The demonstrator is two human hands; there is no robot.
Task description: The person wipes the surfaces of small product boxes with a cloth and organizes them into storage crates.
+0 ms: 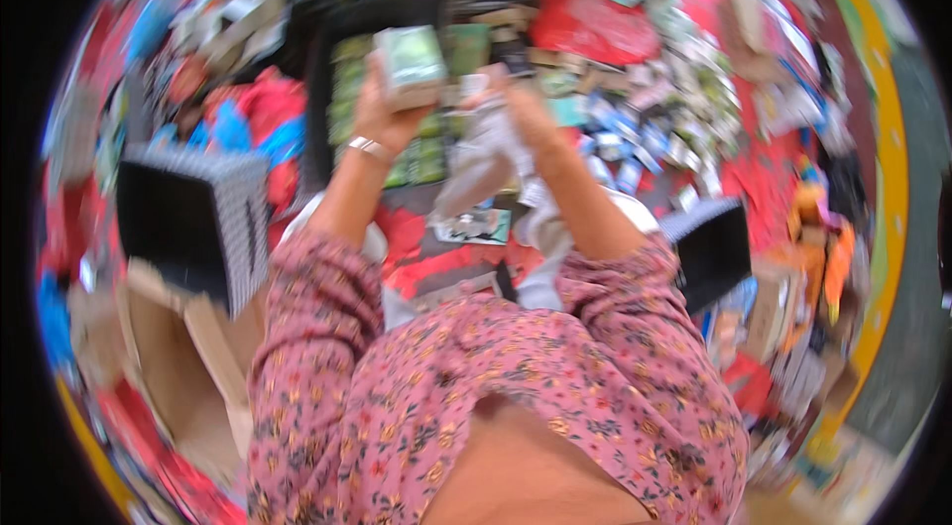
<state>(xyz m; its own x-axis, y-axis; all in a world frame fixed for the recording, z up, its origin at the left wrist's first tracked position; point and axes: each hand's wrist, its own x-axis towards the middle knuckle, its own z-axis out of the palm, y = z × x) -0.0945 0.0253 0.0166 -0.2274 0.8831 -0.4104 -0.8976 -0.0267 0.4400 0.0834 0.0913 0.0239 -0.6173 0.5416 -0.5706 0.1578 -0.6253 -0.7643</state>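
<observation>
My left hand (399, 125), with a bracelet at the wrist, grips a small green and white box (411, 64) and holds it up over a dark bin (318, 133). Inside that bin lie rows of green packs (426, 164). To the right, my right hand (518, 101) is closed and smeared by motion. A limp whitish piece of cloth or plastic (483, 153) hangs down from it, and something small and white shows at its fingertips. Below the hands lies a flat printed packet (474, 226).
Many small white and blue boxes (630, 143) are heaped on the right, near a red plastic bag (590, 24). Grey baskets stand at the left (193, 218) and right (716, 252). An opened cardboard box (164, 356) sits at the lower left.
</observation>
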